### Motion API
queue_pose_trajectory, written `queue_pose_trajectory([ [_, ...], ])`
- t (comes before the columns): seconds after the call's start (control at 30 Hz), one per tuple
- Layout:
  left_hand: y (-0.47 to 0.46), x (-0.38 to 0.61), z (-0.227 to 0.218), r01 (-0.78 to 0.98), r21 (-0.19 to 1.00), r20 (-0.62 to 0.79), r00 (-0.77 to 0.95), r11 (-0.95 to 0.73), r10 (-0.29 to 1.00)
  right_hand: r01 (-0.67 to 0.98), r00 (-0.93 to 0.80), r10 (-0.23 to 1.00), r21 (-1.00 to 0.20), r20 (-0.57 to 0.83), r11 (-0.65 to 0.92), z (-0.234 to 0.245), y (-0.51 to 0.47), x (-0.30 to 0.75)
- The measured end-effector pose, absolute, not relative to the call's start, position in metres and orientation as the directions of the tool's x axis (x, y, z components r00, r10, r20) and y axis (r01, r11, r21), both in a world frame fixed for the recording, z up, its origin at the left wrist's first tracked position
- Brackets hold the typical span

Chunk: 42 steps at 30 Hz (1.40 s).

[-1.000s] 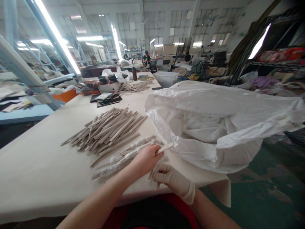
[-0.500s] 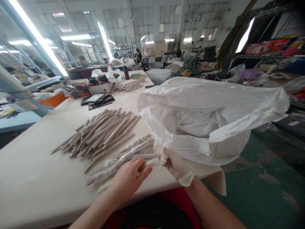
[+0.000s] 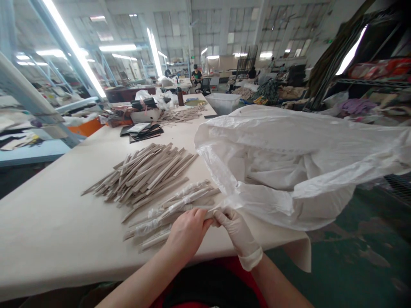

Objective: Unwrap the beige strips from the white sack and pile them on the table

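My left hand (image 3: 189, 230), bare, is closed around a beige strip (image 3: 210, 212) at the table's front edge. My right hand (image 3: 236, 234) wears a thin white glove and pinches the right end of the same strip. The fingers cover much of it, so I cannot tell if it is one strip or a small bundle. Behind my left hand lie several strip bundles wrapped in clear plastic (image 3: 146, 227). Farther back is a heap of loose beige strips (image 3: 144, 171). A large white plastic bag (image 3: 263, 197) gapes just beyond my right hand.
Black flat pieces (image 3: 146, 133) lie farther up the pale-covered table (image 3: 48, 231), near a brown bottle (image 3: 180, 96) and more thin strips (image 3: 183, 114). Beyond the table stands a translucent bin (image 3: 224, 102). Loaded shelves (image 3: 369, 81) line the right side. A person (image 3: 196, 77) sits far back.
The view has swung a little left. My right hand has gone from a fist beside the strip's end to a pinch on it, and my two hands are closer together.
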<state>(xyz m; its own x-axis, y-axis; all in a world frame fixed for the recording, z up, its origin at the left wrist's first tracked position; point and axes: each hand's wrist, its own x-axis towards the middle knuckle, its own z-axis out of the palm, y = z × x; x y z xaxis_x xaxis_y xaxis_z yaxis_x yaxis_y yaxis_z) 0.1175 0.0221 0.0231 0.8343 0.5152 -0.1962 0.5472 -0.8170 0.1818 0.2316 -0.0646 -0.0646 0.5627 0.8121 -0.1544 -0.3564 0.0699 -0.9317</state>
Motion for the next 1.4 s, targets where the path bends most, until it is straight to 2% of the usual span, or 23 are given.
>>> queue_pose_trajectory([
  [0.1,0.03,0.099,0.024,0.536,0.327,-0.287,0.841,-0.778,0.459,-0.352,0.566,0.811,-0.933,-0.15,0.073,-0.067,-0.068,0.241],
  [0.2,0.038,0.081,0.027,0.596,0.409,-0.351,0.802,-0.691,0.484,-0.395,0.638,0.75,-0.91,-0.174,0.125,-0.067,-0.068,0.242],
  [0.27,0.039,0.075,0.028,0.599,0.443,-0.306,0.801,-0.667,0.515,-0.427,0.56,0.809,-0.899,-0.181,0.095,-0.064,-0.066,0.231],
  [0.37,0.039,0.072,0.028,0.578,0.483,-0.237,0.809,-0.657,0.538,-0.471,0.305,0.94,-0.882,-0.151,0.012,-0.054,-0.064,0.212],
  [0.43,0.039,0.071,0.027,0.581,0.49,-0.226,0.804,-0.65,0.549,-0.458,0.353,0.925,-0.888,-0.138,0.042,-0.045,-0.066,0.208],
  [0.53,0.04,0.07,0.021,0.567,0.517,-0.183,0.805,-0.641,0.565,-0.449,0.552,0.819,-0.883,-0.156,0.135,-0.032,-0.068,0.208],
  [0.57,0.04,0.071,0.019,0.561,0.536,-0.162,0.802,-0.631,0.575,-0.453,0.553,0.817,-0.883,-0.166,0.127,-0.029,-0.067,0.208],
  [0.67,0.039,0.071,0.015,0.546,0.585,-0.134,0.794,-0.6,0.593,-0.403,0.391,0.907,-0.915,-0.155,0.018,-0.025,-0.064,0.206],
  [0.73,0.038,0.07,0.014,0.55,0.589,-0.131,0.788,-0.592,0.602,-0.389,0.413,0.901,-0.921,-0.137,0.038,-0.023,-0.062,0.204],
  [0.83,0.036,0.07,0.014,0.53,0.601,-0.109,0.795,-0.598,0.596,-0.469,0.502,0.855,-0.871,-0.127,0.146,-0.021,-0.056,0.197],
  [0.93,0.042,0.071,0.012,0.473,0.626,-0.078,0.829,-0.62,0.554,-0.482,0.346,0.934,-0.871,-0.094,0.091,-0.026,-0.05,0.189],
  [1.0,0.055,0.069,0.009,0.492,0.591,-0.046,0.811,-0.639,0.583,-0.446,0.318,0.943,-0.893,-0.1,0.056,-0.034,-0.048,0.203],
  [1.03,0.064,0.067,0.008,0.517,0.559,-0.03,0.794,-0.648,0.607,-0.461,0.368,0.921,-0.885,-0.132,0.058,-0.039,-0.048,0.218],
  [1.07,0.073,0.067,0.006,0.545,0.519,-0.013,0.774,-0.658,0.632,-0.508,0.496,0.85,-0.853,-0.178,0.118,-0.042,-0.049,0.239],
  [1.1,0.083,0.067,0.003,0.57,0.475,0.003,0.761,-0.671,0.648,-0.603,0.621,0.735,-0.765,-0.273,0.226,-0.045,-0.049,0.264],
  [1.13,0.092,0.069,0.0,0.588,0.426,0.008,0.758,-0.688,0.652,-0.717,0.628,0.66,-0.635,-0.412,0.287,-0.047,-0.048,0.291],
  [1.17,0.1,0.072,-0.005,0.599,0.374,0.002,0.763,-0.708,0.647,-0.822,0.549,0.617,-0.5,-0.564,0.274,-0.049,-0.047,0.318],
  [1.2,0.106,0.076,-0.01,0.608,0.322,-0.008,0.768,-0.726,0.64,-0.854,0.502,0.612,-0.463,-0.611,0.239,-0.049,-0.045,0.343],
  [1.3,0.117,0.089,-0.026,0.606,0.2,-0.013,0.787,-0.77,0.617,-0.897,0.412,0.62,-0.416,-0.667,0.149,-0.052,-0.034,0.395],
  [1.4,0.122,0.09,-0.032,0.587,0.122,0.068,0.8,-0.801,0.596,-0.907,0.385,0.623,-0.405,-0.681,0.118,-0.059,-0.025,0.41],
])
